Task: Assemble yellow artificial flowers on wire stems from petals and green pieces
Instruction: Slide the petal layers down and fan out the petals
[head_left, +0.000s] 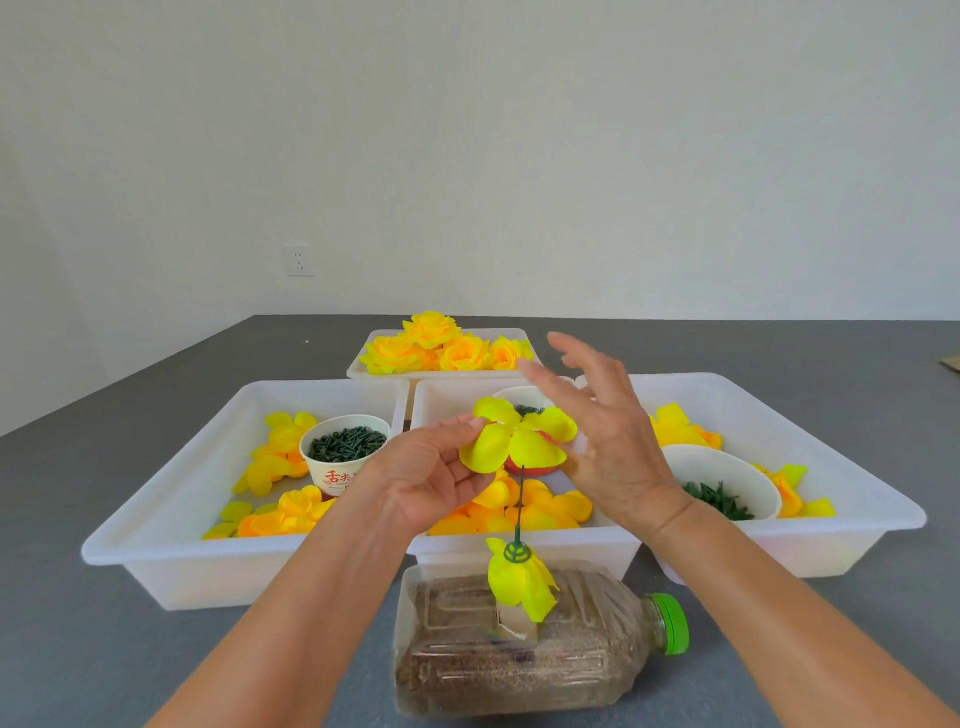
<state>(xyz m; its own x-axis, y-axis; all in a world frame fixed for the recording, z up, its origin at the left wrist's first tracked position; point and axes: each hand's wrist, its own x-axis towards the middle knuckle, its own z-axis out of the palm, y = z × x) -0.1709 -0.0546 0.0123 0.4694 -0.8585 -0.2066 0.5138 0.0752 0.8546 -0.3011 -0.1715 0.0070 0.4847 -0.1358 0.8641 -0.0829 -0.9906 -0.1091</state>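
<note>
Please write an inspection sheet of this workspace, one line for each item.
Surface: grey table, mostly covered by white trays.
Job's things: yellow petal piece held above the wire stem; stem stands in a bottle lying on its side; finished flowers in the far tray.
Clutter: cups of green pieces, loose petals.
Grippers: left hand pinches the petal piece; right hand open beside it.
Cables: nothing seen.
Surroundings: white wall, socket.
</note>
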